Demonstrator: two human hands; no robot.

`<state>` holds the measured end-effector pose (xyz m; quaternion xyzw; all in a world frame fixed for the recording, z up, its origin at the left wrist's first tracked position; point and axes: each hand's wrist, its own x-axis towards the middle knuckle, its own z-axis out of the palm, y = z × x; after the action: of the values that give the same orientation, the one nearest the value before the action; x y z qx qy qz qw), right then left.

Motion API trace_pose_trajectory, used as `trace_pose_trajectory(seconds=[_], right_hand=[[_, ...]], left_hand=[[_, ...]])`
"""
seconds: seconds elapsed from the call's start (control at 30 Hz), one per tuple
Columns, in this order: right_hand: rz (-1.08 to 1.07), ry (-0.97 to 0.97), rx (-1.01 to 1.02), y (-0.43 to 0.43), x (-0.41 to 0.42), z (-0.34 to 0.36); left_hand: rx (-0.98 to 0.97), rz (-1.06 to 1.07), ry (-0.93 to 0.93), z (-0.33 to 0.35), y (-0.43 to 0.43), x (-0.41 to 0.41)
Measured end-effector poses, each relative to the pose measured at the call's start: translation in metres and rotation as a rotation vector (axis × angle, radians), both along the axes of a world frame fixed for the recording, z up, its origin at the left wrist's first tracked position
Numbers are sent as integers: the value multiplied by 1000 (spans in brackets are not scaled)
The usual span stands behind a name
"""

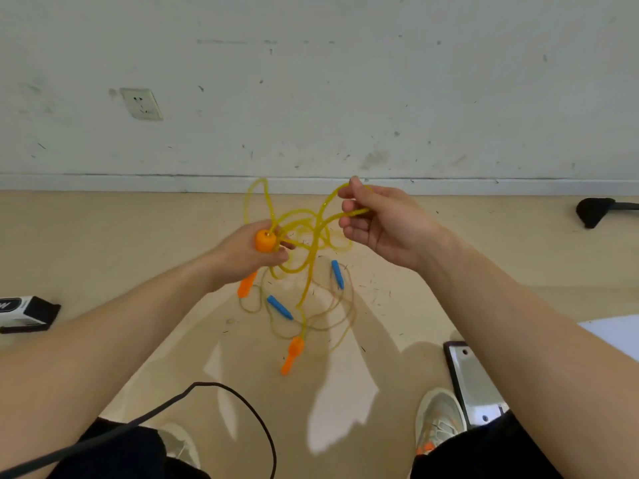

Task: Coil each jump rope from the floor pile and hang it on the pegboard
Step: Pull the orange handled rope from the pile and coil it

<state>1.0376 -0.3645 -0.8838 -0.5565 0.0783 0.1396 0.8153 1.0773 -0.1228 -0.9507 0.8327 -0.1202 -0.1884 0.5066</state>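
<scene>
okay so, left hand [254, 252]: gripping one orange handle [265, 240], fingers curling tight round it
right hand [378, 224]: pinching a loop of the yellow rope [310, 271] between thumb and fingers
yellow rope: hanging tangled between both hands, above the floor [103, 236]
second handle [292, 354]: hanging low
blue-handled rope [279, 307]: lying on the floor underneath

Single head-worn wide-angle view, looking forward and down. Floor [103, 236] and wall [311, 81] ahead; both forearms close in frame. No second view.
</scene>
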Motion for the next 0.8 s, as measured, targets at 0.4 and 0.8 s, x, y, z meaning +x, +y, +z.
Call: trace_pose_trajectory(seconds=[0.4,0.8], right_hand=[[-121,-45,246,-1,5,-4],[-354,73,45,-23,10,-18]], left_hand=[[-450,-68,601,-3,-60,-51],[-617,49,728,21,-60,-49]])
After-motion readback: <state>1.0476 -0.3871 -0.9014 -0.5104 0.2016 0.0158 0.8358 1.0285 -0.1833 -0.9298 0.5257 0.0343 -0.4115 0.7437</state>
